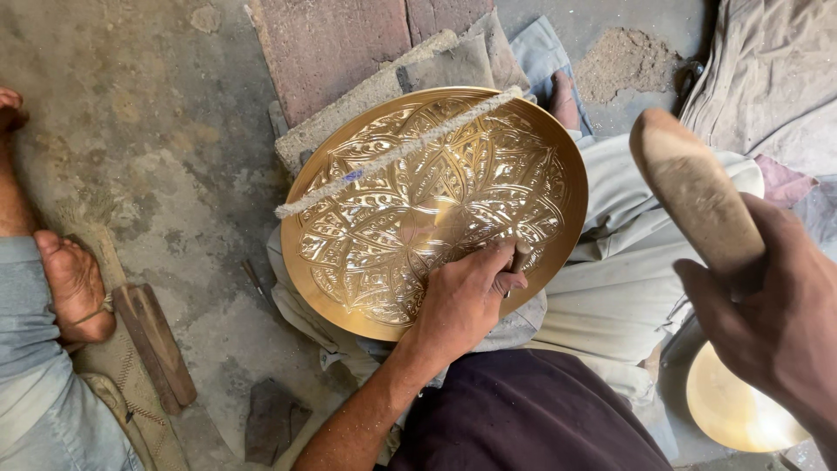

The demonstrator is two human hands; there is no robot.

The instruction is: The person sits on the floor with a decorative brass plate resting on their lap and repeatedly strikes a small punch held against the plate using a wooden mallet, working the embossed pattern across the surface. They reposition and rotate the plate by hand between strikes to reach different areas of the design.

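Observation:
A large round brass plate (349,288) with an engraved floral pattern lies tilted on my lap and a padded block. A rope (392,155) stretches across its upper part. My left hand (462,301) rests on the plate's lower right area, shut on a small metal chisel (520,255) whose tip touches the engraving. My right hand (776,323) is raised at the right, gripping a wooden mallet (697,196) held above the plate's right edge.
Another person's bare feet (74,283) and trouser leg sit at the left on the concrete floor. Flat wooden sticks (157,344) lie beside them. A smaller plain brass dish (741,410) is at lower right. A sand pile (623,61) lies at the top.

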